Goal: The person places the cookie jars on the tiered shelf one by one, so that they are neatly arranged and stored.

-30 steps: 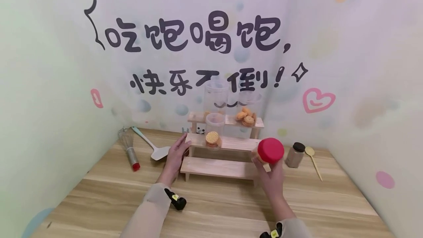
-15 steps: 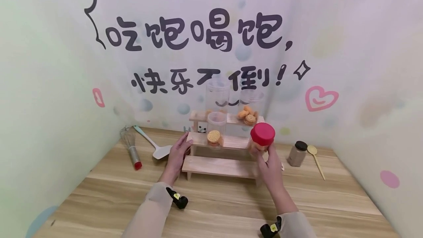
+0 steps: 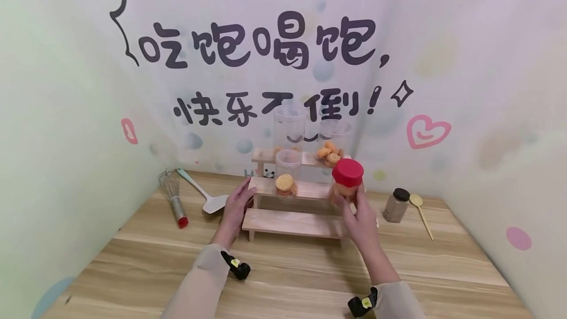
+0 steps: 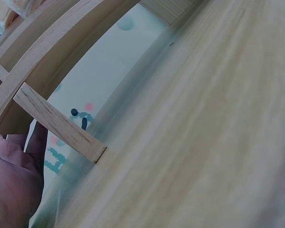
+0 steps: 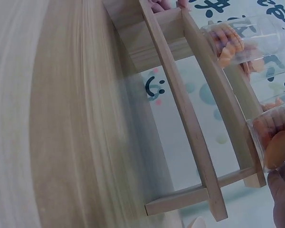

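Observation:
A three-step wooden display stand (image 3: 292,222) stands on the table against the back wall. My left hand (image 3: 232,215) grips the left end of its middle step; in the left wrist view, part of the fingers is hidden behind the wood. In my right hand (image 3: 364,220) is a clear jar with a red lid (image 3: 348,173), upright at the right end of the middle step. The right wrist view shows cookies inside this jar (image 5: 270,137), its base at the step's surface. A clear cookie jar (image 3: 287,176) sits at the left of that step.
Two taller clear jars, one with cookies (image 3: 330,153), stand on the top step. Left of the stand lie a whisk (image 3: 176,203) and a white spatula (image 3: 214,204). On the right are a black-lidded jar (image 3: 396,206) and a wooden spoon (image 3: 422,215).
My right hand has carried the red-lidded jar leftward and inward from in front of the stand's right end to the middle step, straightening it upright. The left hand has stayed put.

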The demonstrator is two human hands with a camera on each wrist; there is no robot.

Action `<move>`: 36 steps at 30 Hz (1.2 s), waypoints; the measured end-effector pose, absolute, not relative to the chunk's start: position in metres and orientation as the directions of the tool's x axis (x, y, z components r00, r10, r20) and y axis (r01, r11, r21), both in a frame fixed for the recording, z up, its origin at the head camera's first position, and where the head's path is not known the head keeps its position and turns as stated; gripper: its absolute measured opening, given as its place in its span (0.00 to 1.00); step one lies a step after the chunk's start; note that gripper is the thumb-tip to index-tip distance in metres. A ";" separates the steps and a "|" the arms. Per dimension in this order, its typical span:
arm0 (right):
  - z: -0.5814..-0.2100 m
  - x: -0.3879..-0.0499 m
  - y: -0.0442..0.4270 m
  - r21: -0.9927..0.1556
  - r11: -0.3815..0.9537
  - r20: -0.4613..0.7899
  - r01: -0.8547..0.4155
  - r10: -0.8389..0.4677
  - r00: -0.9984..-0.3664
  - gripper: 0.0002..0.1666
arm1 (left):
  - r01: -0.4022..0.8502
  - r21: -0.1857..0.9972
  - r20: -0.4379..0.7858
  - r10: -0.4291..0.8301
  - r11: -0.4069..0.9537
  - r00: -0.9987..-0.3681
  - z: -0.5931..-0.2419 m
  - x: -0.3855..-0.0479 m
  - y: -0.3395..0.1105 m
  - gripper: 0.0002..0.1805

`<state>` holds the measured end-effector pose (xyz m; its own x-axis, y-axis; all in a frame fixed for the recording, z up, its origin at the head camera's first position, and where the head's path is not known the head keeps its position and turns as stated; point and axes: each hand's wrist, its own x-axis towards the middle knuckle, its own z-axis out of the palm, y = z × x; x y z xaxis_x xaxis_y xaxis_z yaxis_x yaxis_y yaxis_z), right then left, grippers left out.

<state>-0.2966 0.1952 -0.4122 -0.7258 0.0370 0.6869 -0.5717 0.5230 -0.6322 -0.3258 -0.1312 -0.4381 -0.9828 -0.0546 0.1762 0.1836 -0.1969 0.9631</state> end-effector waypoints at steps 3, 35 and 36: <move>-0.412 -0.296 0.195 -0.618 0.524 0.700 -0.586 0.026 -0.714 0.37 | 0.184 0.963 0.177 -0.052 -0.199 -0.983 -0.438 -0.326 -0.131 0.33; -0.422 -0.301 0.193 -0.490 0.644 0.761 -0.588 -0.013 -0.649 0.38 | 0.214 0.957 0.199 -0.093 -0.195 -0.976 -0.466 -0.349 -0.133 0.35; -0.422 -0.300 0.193 -0.494 0.642 0.758 -0.586 -0.013 -0.652 0.38 | 0.209 0.958 0.195 -0.086 -0.195 -0.977 -0.466 -0.349 -0.133 0.34</move>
<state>-0.3000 0.1928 -0.4222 -0.6524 -0.0130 0.7577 -0.5862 0.6424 -0.4937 -0.3488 -0.1333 -0.4658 -0.9770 -0.0858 0.1953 0.2087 -0.1949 0.9584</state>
